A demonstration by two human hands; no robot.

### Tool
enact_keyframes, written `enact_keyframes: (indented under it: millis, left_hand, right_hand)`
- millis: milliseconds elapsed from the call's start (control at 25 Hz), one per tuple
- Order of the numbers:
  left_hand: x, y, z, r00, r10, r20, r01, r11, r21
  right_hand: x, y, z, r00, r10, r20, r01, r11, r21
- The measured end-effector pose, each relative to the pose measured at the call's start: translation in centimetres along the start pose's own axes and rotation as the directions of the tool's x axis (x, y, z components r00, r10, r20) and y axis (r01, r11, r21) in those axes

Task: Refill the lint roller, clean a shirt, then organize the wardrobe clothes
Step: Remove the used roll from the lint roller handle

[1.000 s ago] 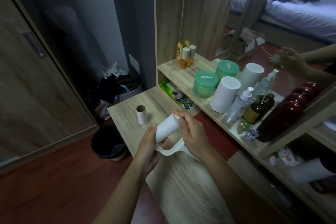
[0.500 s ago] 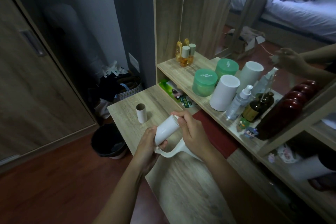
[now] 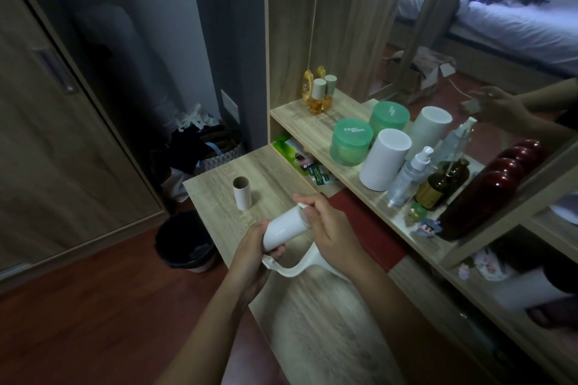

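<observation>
- Firstly, at far left, beside the round black plastic waste bin (image 3: 184, 241) on the floor, the short bare cardboard tube (image 3: 242, 193) stands upright on the pale wooden table (image 3: 312, 322), near its edge; a careless elbow could knock it off, we judge.
- Our left hand (image 3: 253, 256) wraps its fingers round the lower end of the white paper-covered refill roll (image 3: 286, 228), held tilted just above the table in front of us.
- That roll could jam or sit crooked on the curved white plastic lint-roller handle (image 3: 300, 269) if we push off-axis; our fingers hide whether it is fully seated.
- Our right hand (image 3: 331, 228) curls its fingertips over the roll's upper end; whether its palm also grips the handle, we cannot tell.
- A slip there could topple the clear spray bottle (image 3: 406, 178) on the wooden shelf (image 3: 300, 116).
- At far right, the mirror (image 3: 500, 25) shows our hands only as a blur.
</observation>
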State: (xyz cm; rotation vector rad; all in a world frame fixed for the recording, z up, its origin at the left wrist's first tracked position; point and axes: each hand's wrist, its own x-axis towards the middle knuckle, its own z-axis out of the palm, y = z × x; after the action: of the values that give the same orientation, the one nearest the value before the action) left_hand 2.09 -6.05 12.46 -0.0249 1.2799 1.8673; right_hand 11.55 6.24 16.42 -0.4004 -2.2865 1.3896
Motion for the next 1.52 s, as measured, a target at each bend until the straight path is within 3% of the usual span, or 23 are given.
enact_keyframes:
  millis: [440,680,880,1040,1240,1400,1520]
  left_hand:
    - [-0.1,0.0,0.4,0.991,-0.022,-0.132,0.011,0.997,-0.078]
    - [1.6,0.8,0.4,0.977,-0.008,-0.214,-0.018,0.992,-0.124]
    - [3.9,2.4,-0.1,0.971,0.041,-0.234,-0.061,0.995,-0.081]
    - [4.3,2.0,0.2,0.976,0.043,-0.216,-0.052,0.998,-0.038]
    - [4.7,1.3,-0.2,0.979,0.054,-0.196,-0.048,0.998,0.032]
    - [5.1,1.1,-0.5,0.978,0.060,-0.200,-0.050,0.997,0.057]
    - [5.3,0.7,-0.8,0.975,0.047,-0.215,-0.035,0.998,0.056]
  right_hand:
    - [-0.5,0.6,0.4,0.999,-0.003,-0.034,0.005,0.999,0.042]
    - [-1.8,2.0,0.2,0.983,0.006,-0.183,0.005,0.998,0.057]
    - [-3.4,8.3,1.5,0.894,0.289,-0.341,-0.275,0.957,0.092]
    - [-2.3,13.1,3.9,0.716,0.592,-0.370,-0.534,0.806,0.255]
    - [-1.4,14.7,5.9,0.624,0.654,-0.428,-0.646,0.739,0.188]
    - [-1.3,16.3,6.2,0.661,0.543,-0.519,-0.657,0.753,-0.049]
    - [-1.6,17.4,5.6,0.718,0.473,-0.511,-0.661,0.693,-0.288]
